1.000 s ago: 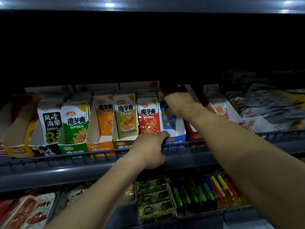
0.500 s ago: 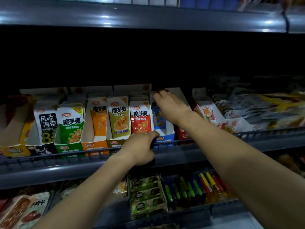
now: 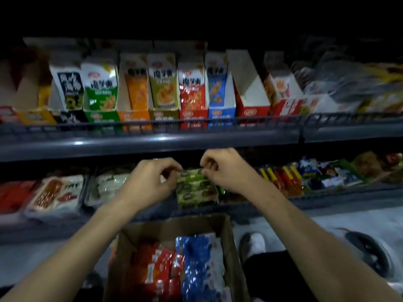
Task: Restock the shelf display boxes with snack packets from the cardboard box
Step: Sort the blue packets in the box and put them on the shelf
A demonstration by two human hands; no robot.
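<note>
A brown cardboard box [image 3: 231, 236] stands open below my arms, with red packets [image 3: 161, 269] on its left side and blue packets [image 3: 200, 262] on its right. On the upper shelf a row of display boxes holds upright snack packets. The blue display box [image 3: 221, 115] has a blue packet in it. The red display box [image 3: 253, 105] beside it looks empty. My left hand [image 3: 150, 182] and my right hand [image 3: 226, 171] hang side by side in front of the lower shelf, above the cardboard box. Their fingers are loosely curled and hold nothing.
A grey shelf rail [image 3: 152, 144] runs across just above my hands. The lower shelf holds green packets [image 3: 196, 190], flat meat snack packs [image 3: 54, 192] and coloured sticks [image 3: 281, 177]. A shoe [image 3: 253, 243] and a dark round object [image 3: 368, 251] are on the pale floor at the right.
Both hands have come off the upper shelf and dropped to the lower shelf's height. The view has tilted down, so the cardboard box now shows.
</note>
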